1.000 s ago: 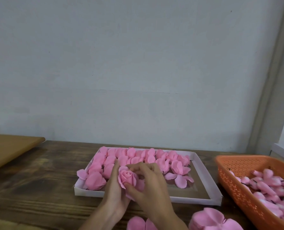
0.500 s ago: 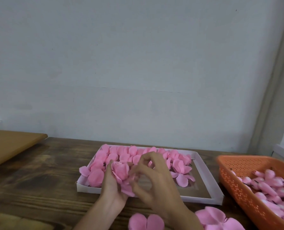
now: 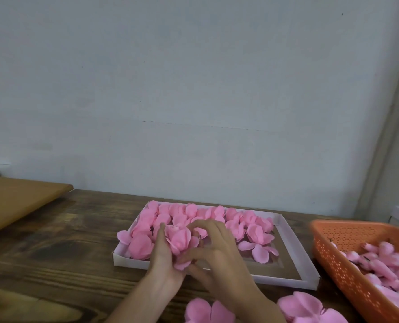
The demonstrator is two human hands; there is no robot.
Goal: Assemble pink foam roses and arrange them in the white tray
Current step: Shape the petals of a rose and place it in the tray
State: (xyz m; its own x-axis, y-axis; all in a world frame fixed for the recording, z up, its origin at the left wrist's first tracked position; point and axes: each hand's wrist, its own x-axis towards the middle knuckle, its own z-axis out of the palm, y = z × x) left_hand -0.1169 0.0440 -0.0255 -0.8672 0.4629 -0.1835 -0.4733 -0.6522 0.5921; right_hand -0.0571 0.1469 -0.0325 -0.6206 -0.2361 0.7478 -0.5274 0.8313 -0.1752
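Dark wooden tabletop (image 3: 54, 248) carries the white tray (image 3: 297, 250), and over the tray's near edge the left hand (image 3: 164, 264) cups a half-built rose (image 3: 178, 238) while the right hand (image 3: 217, 255) pinches its lower petals, with the tray's bare patch just right of both hands.

A: Where are we working today?
B: We are working in a small craft workshop: wooden bench (image 3: 54, 241) against bare wall (image 3: 194, 89), orange basket (image 3: 329, 259) holding pink foam buds (image 3: 384, 266) in bulk, white tray (image 3: 304, 257) holding roses (image 3: 189, 213).
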